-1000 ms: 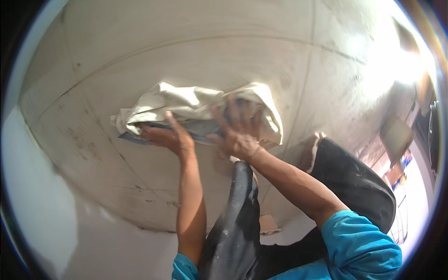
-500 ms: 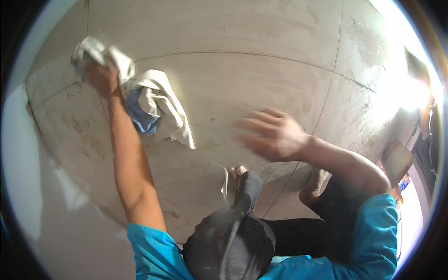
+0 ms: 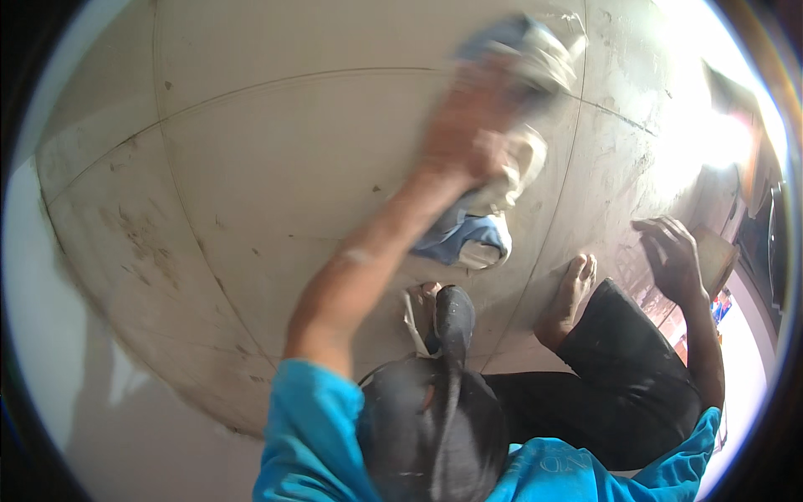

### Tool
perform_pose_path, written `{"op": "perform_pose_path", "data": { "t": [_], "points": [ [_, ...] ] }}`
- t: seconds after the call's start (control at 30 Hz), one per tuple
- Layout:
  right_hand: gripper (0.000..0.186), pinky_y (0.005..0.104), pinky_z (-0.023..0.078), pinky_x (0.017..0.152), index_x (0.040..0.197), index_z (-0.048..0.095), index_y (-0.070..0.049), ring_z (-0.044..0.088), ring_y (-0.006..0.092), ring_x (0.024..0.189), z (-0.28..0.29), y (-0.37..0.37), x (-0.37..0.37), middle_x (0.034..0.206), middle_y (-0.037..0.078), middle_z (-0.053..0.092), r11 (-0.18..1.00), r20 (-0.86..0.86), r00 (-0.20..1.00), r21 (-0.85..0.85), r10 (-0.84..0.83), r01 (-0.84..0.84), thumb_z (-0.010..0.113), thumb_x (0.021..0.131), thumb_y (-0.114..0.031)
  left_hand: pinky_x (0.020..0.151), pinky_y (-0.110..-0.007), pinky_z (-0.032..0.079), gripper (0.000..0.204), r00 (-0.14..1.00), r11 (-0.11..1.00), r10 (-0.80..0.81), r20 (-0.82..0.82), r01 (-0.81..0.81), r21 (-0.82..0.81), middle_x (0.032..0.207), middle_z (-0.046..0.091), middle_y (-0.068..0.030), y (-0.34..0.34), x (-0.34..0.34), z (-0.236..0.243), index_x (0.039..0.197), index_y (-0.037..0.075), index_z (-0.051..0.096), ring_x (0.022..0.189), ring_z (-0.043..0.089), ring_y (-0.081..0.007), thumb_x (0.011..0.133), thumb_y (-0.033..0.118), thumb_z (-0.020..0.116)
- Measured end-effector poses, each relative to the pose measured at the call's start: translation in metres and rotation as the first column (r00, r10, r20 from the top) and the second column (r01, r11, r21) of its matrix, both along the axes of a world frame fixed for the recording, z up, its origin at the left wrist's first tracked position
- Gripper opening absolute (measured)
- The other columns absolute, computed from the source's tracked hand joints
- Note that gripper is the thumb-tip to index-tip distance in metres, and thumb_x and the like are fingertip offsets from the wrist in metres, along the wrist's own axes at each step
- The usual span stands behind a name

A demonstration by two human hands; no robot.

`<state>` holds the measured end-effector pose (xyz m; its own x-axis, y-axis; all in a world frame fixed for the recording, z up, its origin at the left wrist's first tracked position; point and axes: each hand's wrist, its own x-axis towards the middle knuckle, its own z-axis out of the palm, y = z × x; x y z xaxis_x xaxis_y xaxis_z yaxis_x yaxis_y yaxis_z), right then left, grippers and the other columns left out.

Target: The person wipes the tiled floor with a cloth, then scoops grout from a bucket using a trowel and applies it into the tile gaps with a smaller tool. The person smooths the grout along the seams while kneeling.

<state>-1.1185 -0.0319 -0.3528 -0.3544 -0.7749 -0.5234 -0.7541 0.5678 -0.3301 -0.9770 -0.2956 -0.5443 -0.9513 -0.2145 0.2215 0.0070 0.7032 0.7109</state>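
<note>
My left hand [image 3: 468, 125], smeared by motion, is on a crumpled cream and blue cloth [image 3: 523, 171] at the upper middle of the floor. One bunched part of the cloth lies beyond my fingers, and another trails back under my wrist toward my feet. The fingers are partly lost in the blur, but they press on and grip the cloth. Off to the right, my right hand [image 3: 673, 259] holds nothing, its fingers stretched out and slightly apart beside my bent knee.
Large beige floor tiles [image 3: 284, 159] with dark joints and brown smudges spread beneath me. A white wall [image 3: 58, 351] borders the left side. My bare feet [image 3: 570, 301] are on the tiles. At the right stand a brownish board [image 3: 715, 258] and dark items, near a bright glare.
My left hand has swept the cloth from the far left across to the upper right of centre. My right hand has swung from the middle out to the right.
</note>
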Motion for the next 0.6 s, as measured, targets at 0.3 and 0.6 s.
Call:
{"op": "perform_pose_path", "data": {
  "t": [0.3,0.6],
  "points": [
    [0.025,0.0333,0.047,0.083,0.116,0.061,-0.002,0.064,0.0215,0.092,0.014,0.061,0.0,0.1,0.011,0.068,0.893,0.019,0.898,0.115,-0.44,0.435,0.053,0.093,-0.007,0.094,-0.049,0.04,0.042,0.557,0.457,0.828,0.06,-0.609,-0.649,0.116,0.056,-0.0203,-0.313,0.258,-0.022,0.122,0.001,0.055,0.11,0.053,-0.0372,0.094,0.033,0.05],
    [0.039,0.0352,0.042,0.092,0.127,0.052,-0.004,0.052,0.0229,0.111,0.007,0.013,0.013,0.125,0.013,0.054,0.909,0.011,0.91,0.05,-0.415,0.414,0.057,0.089,-0.01,0.112,-0.057,0.019,0.052,0.86,0.732,0.499,-0.108,-0.485,-0.479,0.134,0.045,-0.0289,-0.093,-0.01,-0.034,0.123,-0.009,0.051,0.133,0.033,-0.0412,0.087,0.028,0.047]
  ]
}}
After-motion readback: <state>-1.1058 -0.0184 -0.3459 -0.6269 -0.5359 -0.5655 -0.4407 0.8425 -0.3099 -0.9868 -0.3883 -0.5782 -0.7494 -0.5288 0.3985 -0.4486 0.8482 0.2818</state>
